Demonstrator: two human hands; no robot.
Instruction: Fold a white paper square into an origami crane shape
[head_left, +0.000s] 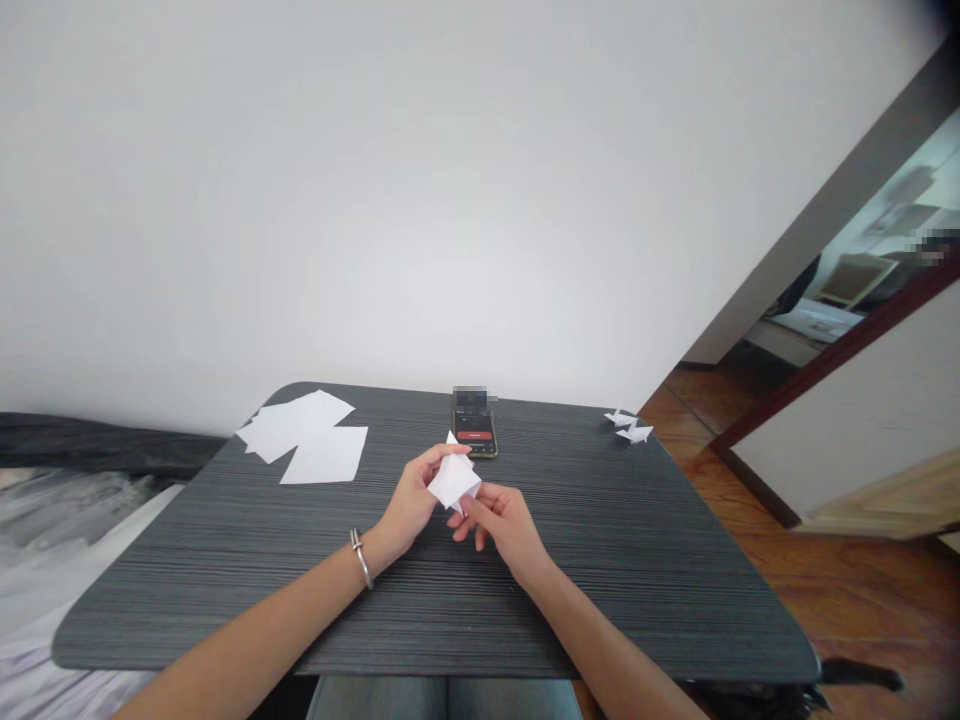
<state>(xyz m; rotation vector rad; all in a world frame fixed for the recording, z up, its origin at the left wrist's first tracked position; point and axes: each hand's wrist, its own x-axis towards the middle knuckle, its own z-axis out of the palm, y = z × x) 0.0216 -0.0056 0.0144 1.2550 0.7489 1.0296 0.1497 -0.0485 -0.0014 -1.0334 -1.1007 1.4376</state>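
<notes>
Both of my hands hold a small folded piece of white paper (453, 479) just above the middle of a dark striped table (600, 560). My left hand (411, 502), with a metal bangle at the wrist, pinches the paper's upper left edge. My right hand (501, 522) grips its lower right corner from below, fingers curled. The paper has pointed corners and looks partly folded.
Several flat white paper squares (307, 440) lie at the table's far left. A phone (475, 425) with a lit screen lies just beyond my hands. Two small folded paper figures (628, 426) sit at the far right corner. A white wall stands behind; a doorway opens at right.
</notes>
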